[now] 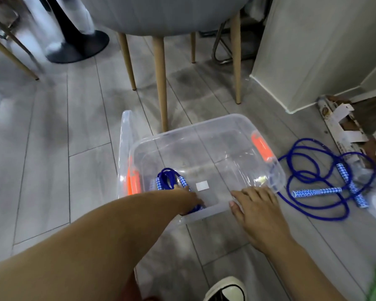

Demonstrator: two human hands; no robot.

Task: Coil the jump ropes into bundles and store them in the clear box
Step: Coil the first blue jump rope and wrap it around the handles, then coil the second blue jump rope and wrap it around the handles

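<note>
The left hand (188,197) sets a coiled blue jump rope (172,181) inside the clear box (206,213), its grip hidden; the right hand (256,205), fingers spread, steadies the rim.

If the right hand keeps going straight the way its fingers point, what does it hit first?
The right hand points up and slightly left over the near rim of the clear box, so it would probably meet the box's bare inside floor first; depth is unclear.

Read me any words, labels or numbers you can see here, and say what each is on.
No text can be read.
White sticker in the clear box: looks blank.
Cardboard packaging on the floor, right: white patches too blurred to read.
Rope handles: blue and white pattern, no letters.
</note>
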